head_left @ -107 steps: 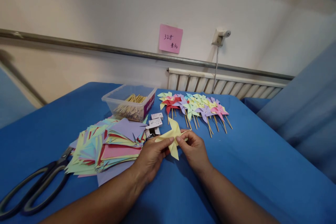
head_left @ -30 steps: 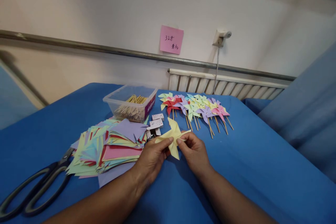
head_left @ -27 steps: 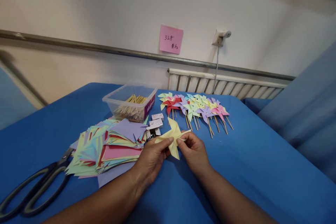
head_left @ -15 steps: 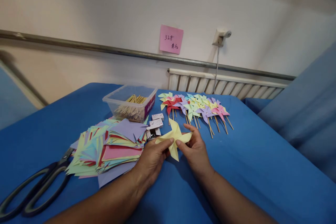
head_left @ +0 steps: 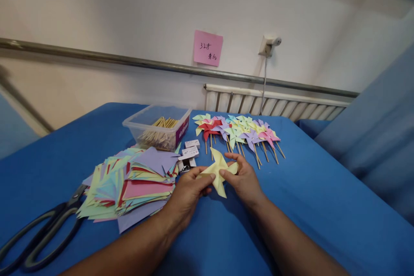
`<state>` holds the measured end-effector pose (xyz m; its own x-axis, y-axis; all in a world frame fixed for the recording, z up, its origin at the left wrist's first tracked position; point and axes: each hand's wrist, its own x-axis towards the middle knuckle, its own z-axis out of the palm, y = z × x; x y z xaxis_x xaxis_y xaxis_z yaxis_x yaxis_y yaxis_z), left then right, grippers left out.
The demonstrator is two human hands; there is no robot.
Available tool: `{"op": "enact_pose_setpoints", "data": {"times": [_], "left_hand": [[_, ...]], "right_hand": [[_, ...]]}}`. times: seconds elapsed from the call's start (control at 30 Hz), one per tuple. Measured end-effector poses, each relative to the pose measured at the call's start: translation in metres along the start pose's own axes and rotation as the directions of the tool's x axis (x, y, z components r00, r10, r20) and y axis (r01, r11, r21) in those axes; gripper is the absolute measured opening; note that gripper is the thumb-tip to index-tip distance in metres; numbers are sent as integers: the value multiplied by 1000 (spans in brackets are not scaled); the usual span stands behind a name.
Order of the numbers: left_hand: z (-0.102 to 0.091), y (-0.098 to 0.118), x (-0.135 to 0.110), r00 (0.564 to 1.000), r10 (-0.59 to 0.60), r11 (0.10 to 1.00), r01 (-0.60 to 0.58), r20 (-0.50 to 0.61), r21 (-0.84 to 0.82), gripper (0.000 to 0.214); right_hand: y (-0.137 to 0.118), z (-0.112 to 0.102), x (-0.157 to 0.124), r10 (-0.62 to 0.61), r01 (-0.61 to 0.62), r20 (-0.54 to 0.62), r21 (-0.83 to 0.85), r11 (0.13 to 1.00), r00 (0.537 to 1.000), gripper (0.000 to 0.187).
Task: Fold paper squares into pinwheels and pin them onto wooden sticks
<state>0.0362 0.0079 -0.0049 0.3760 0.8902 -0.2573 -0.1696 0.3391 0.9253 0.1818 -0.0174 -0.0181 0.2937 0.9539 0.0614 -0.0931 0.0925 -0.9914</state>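
Observation:
A pale yellow paper pinwheel (head_left: 218,164) is held between both hands above the blue table, its folded blades facing me. My left hand (head_left: 190,187) grips its left side, thumb pressed near the centre. From the right, my right hand (head_left: 243,181) pinches it, thumb also by the centre and fingers behind the blades. Whether a stick is attached behind cannot be seen. Just beyond my left hand stand small white boxes (head_left: 190,152), the nearest one open with dark, shiny bits inside. To the left lies a heap of cut coloured paper (head_left: 142,185).
A clear plastic tub (head_left: 183,127) of thin wooden sticks (head_left: 163,127) stands behind the paper. Several pinwheels on sticks (head_left: 239,131) lie at the back right. Large dark-handled scissors (head_left: 53,228) rest at the left front of the blue table (head_left: 323,207). A radiator (head_left: 274,101) runs along the wall.
The pinwheel has turned slightly in my fingers and shifted a little right in view. Both hands keep hold of it. The whole background has slid slightly left.

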Motion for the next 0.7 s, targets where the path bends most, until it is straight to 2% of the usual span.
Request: {"op": "enact_pose_setpoints", "data": {"times": [0.1, 0.23, 0.5, 0.6, 0.7], "left_hand": [[-3, 6, 3, 999, 31, 990, -33, 17, 135, 30], [-5, 8, 7, 999, 42, 957, -44, 14, 286, 24], [-9, 7, 10, 997, 42, 892, -64, 60, 447, 23], [-8, 6, 10, 996, 77, 894, -87, 42, 439, 23], [-8, 4, 10, 993, 118, 921, -106, -9, 376, 24]], "right_hand": [[-3, -5, 2, 14, -11, 36, -81, 997, 999, 47], [-4, -7, 0, 44, -14, 142, -203, 979, 989, 45], [2, -11, 1, 12, 39, 187, -267, 963, 982, 46], [4, -10, 1, 10, 27, 187, -195, 980, 982, 48], [7, -6, 2, 29, -31, 192, 9, 999, 981, 60]]}}
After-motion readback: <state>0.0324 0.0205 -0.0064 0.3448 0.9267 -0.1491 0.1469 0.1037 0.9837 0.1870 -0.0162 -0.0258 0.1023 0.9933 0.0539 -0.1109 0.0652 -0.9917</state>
